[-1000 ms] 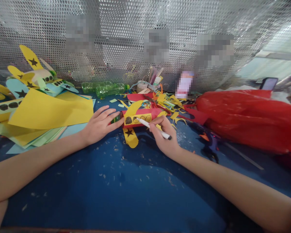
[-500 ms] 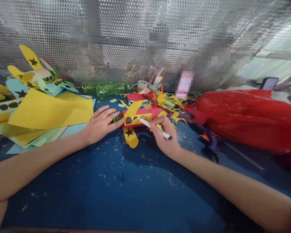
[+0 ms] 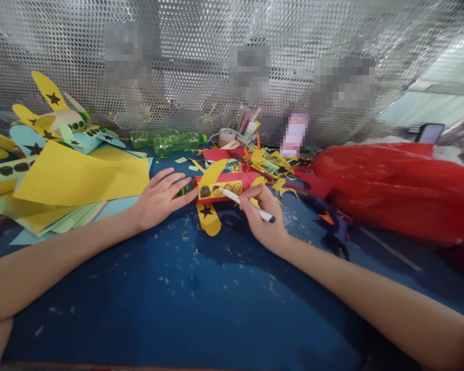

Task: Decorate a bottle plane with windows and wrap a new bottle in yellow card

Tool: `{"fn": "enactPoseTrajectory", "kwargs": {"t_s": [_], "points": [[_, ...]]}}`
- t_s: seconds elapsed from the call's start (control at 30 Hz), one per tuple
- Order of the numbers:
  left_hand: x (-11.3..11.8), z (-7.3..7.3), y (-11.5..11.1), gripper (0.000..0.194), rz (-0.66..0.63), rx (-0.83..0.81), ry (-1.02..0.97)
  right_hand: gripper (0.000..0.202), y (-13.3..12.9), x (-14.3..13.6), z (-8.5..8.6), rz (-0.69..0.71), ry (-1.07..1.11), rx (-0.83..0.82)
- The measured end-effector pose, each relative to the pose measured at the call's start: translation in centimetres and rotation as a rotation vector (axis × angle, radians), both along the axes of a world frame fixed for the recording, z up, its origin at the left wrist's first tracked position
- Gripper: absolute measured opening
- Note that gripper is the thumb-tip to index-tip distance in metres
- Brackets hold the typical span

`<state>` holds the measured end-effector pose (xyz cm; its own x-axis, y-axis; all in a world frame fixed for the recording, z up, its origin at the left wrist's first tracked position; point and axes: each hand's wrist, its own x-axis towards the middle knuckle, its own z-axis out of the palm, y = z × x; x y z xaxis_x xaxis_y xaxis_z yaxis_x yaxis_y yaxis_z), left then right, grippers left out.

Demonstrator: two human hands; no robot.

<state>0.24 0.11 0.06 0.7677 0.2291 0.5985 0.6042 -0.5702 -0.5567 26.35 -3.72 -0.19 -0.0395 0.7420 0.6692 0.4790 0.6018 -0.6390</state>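
Observation:
A toy airplane, made from a green bottle wrapped in red paper, lies sideways on the blue table. It has yellow paper wings, one with a black star, and a yellow strip with a row of ovals. The leftmost oval is filled black, the second partly dark, the others outlined. My left hand grips the bottle's green neck end between thumb and forefinger, the other fingers stretched out. In a pen grip, my right hand holds a white marker, its tip at the second oval.
Yellow, green and blue paper sheets and finished paper airplanes lie left. Behind are green bottles, paper scraps and a cup of sticks. A red plastic bag lies right; perforated silver sheeting stands behind.

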Motion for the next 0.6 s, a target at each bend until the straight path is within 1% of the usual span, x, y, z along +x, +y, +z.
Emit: {"fn": "enactPoseTrajectory", "kwargs": {"t_s": [0.17,0.6], "points": [[0.05,-0.08,0.06,0.036,-0.015,0.006,-0.009,0.015,0.13,0.13,0.0,-0.007,-0.003,0.055],[-0.03,0.05,-0.05,0.037,-0.029,-0.016,-0.008,0.015,0.26,0.22,-0.16,0.01,0.004,0.054]]}}
